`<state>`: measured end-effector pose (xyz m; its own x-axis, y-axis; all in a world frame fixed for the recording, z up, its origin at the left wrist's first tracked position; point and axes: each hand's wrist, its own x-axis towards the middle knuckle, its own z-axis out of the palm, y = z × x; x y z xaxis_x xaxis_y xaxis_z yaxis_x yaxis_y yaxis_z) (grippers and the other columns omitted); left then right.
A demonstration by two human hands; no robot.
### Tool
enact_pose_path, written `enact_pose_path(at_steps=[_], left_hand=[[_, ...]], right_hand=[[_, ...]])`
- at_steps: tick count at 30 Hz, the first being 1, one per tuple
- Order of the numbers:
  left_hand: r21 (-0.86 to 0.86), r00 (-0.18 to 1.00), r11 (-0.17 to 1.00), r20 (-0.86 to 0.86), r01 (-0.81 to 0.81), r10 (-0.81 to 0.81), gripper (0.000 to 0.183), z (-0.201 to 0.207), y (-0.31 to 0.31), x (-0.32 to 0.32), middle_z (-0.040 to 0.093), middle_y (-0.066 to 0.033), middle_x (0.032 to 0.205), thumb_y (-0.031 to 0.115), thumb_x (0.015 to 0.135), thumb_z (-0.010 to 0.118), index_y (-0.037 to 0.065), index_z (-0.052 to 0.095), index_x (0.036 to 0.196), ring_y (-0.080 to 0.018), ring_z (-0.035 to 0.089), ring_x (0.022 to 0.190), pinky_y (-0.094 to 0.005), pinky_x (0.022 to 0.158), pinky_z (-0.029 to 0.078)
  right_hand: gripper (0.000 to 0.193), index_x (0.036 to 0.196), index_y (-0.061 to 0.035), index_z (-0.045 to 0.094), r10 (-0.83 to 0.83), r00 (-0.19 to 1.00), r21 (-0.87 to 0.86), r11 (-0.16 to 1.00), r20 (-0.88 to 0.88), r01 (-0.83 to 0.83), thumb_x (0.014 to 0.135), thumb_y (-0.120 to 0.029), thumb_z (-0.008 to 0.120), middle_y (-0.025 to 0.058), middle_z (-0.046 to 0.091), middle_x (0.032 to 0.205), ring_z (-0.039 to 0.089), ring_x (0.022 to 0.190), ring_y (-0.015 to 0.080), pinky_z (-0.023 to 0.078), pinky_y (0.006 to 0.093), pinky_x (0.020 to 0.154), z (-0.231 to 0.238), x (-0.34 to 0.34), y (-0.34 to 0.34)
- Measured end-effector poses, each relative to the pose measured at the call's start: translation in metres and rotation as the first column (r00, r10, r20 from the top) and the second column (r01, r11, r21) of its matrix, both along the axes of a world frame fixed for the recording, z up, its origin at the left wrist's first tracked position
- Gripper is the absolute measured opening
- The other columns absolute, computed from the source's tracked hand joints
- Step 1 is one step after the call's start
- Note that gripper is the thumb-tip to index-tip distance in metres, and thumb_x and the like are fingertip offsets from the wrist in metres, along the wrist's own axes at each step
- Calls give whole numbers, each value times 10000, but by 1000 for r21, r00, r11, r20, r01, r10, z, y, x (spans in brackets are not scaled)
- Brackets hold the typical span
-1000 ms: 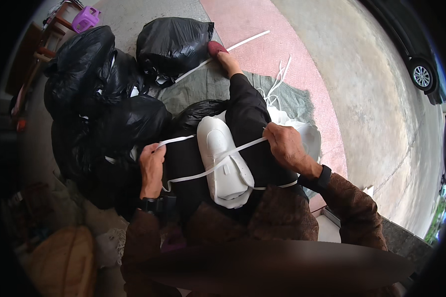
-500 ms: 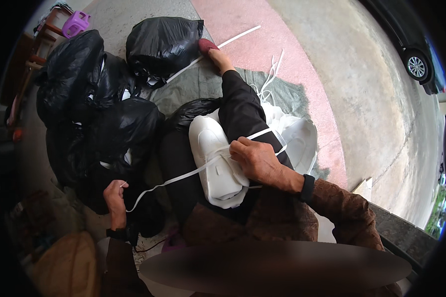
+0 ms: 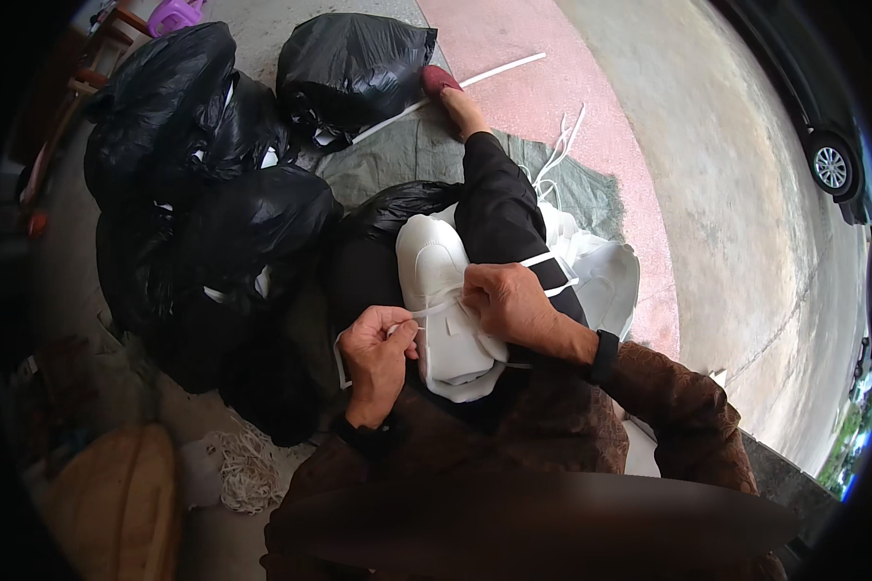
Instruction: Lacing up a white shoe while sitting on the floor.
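A white shoe [image 3: 430,259] lies across my thighs with its rounded toe pointing away. My left hand [image 3: 376,360] is closed at the shoe's left side, pinching a white shoelace [image 3: 434,311]. From there the lace crosses the upper, and a loop of it hangs down beside my left fingers. On the other side, my right hand [image 3: 513,308] grips lace close against the shoe's opening, its fingertips partly hidden. A flat length of lace extends to the right over my dark trouser leg [image 3: 499,189].
Several black plastic bags [image 3: 354,73] bulge at the left and far side. More white shoes [image 3: 606,281] lie right of my leg on a green cloth [image 3: 581,189]. A tangled heap of laces [image 3: 247,470] sits lower left, near a wooden board [image 3: 121,499]. A car [image 3: 833,165] stands far right.
My left hand has come in from the far left to the shoe, and the lace once stretched out to it is now gathered there. My right hand stays at the shoe.
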<state>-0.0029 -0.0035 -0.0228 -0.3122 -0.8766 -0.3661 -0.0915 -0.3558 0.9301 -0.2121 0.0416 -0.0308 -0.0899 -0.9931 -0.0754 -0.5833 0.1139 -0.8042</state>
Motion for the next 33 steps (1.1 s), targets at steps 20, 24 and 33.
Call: enact_pose_path(at_steps=[20, 24, 33], left_hand=[[-479, 923, 837, 378, 265, -76, 329, -25, -19, -32, 552, -47, 614, -110, 702, 670, 3, 516, 970, -132, 531, 530, -284, 546, 434], [-441, 878, 826, 461, 351, -127, 403, -3, -17, -32, 577, -105, 691, -70, 723, 693, 2, 528, 1083, -221, 594, 665, -347, 661, 470], [-424, 654, 654, 743, 626, -144, 470, 78, 7, -27, 710, -173, 785, 216, 819, 788, -30, 542, 1135, -367, 696, 750, -428, 701, 538]], right_hand=[[110, 773, -55, 599, -78, 993, -70, 995, -84, 72, 753, -107, 695, 128, 647, 758, 662, 735, 352, 514, 442, 637, -6, -1, 1], [228, 915, -32, 618, 3, 968, 18, 1000, -253, 2, 807, -215, 701, 150, 641, 910, 667, 792, 361, 534, 456, 668, 0, -4, 6], [143, 731, -26, 723, 113, 945, 191, 980, -306, -55, 653, -145, 733, 195, 660, 916, 643, 924, 335, 542, 409, 744, 7, 16, 6]])
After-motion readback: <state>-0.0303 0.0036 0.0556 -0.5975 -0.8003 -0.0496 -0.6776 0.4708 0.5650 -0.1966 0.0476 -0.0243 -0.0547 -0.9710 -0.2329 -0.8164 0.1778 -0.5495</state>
